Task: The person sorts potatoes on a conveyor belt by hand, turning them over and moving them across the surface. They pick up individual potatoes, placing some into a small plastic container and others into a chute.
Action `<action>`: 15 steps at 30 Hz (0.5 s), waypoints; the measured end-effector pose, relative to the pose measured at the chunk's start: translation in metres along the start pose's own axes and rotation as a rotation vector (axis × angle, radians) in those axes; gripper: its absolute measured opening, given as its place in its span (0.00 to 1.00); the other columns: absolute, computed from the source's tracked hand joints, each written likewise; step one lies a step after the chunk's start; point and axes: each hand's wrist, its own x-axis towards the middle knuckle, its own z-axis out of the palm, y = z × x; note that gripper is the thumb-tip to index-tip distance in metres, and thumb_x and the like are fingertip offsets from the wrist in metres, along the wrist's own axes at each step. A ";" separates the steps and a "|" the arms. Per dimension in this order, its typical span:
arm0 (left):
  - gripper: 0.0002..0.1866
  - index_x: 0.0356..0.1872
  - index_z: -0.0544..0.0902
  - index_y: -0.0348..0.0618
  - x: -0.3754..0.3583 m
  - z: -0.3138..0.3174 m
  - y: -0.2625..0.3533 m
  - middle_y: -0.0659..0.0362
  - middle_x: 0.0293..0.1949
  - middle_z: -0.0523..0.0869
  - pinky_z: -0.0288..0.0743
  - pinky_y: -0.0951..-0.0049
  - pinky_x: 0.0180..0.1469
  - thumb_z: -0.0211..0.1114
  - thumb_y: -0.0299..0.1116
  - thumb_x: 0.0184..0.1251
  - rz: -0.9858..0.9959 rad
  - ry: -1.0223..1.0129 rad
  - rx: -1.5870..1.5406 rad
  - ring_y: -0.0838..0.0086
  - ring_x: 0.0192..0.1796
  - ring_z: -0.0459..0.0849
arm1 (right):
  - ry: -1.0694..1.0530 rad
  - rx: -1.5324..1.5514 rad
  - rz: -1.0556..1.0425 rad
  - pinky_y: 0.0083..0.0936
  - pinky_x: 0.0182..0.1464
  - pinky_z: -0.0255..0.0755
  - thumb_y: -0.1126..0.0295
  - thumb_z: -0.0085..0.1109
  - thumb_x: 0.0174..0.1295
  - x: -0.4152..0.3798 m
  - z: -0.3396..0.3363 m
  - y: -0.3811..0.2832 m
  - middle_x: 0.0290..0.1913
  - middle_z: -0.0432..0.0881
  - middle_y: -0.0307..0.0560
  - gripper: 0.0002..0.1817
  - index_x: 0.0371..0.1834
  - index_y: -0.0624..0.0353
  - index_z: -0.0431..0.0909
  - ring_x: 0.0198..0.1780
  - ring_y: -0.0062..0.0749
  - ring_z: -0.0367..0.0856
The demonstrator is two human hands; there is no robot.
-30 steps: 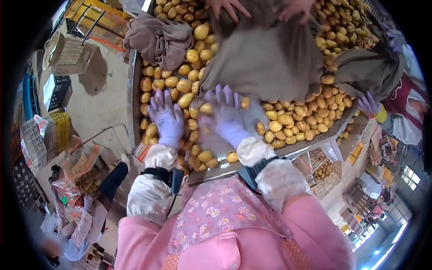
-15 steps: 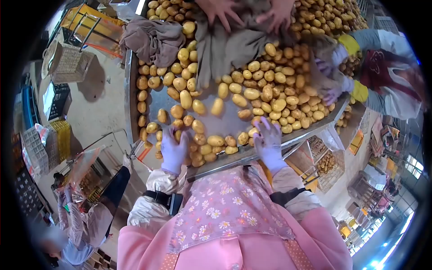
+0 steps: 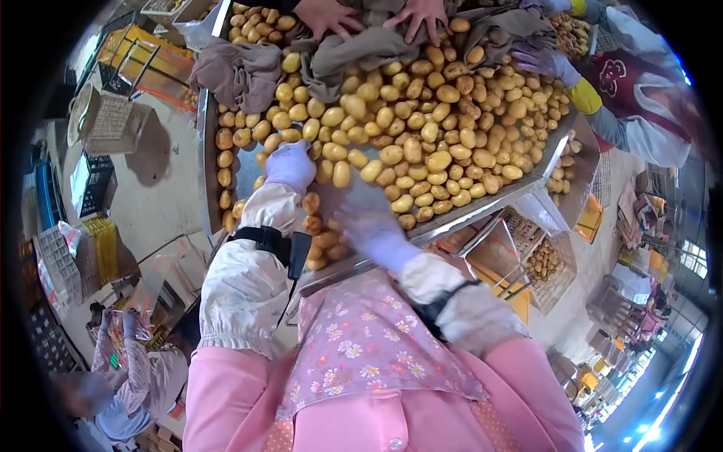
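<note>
Many yellow-brown potatoes cover a metal sorting table in front of me. My left hand, in a lilac glove, reaches in among the potatoes on the left. Its fingers curl downward, and whatever is under them is hidden. My right hand, gloved the same way, is low over the near edge of the table. Motion smears its fingers, so their shape cannot be made out. Beside it lies a small cluster of potatoes at the near corner.
Across the table, another person's bare hands press a dark grey cloth on the potatoes. A second cloth lies at left. At right, a co-worker's gloved hand touches more cloth. A crate of potatoes stands below the table's right side.
My left hand has moved forward and its fingers have curled. My right hand has swung left and blurred. Potatoes now fill much of the formerly bare middle, and the cloths have shifted away from me.
</note>
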 end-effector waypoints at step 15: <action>0.34 0.77 0.67 0.38 -0.145 0.054 0.090 0.46 0.73 0.74 0.74 0.66 0.69 0.66 0.24 0.71 0.638 0.177 -0.630 0.63 0.74 0.75 | 0.473 2.453 0.696 0.35 0.60 0.79 0.39 0.50 0.76 -0.036 -0.017 0.018 0.60 0.82 0.44 0.30 0.68 0.48 0.73 0.56 0.39 0.83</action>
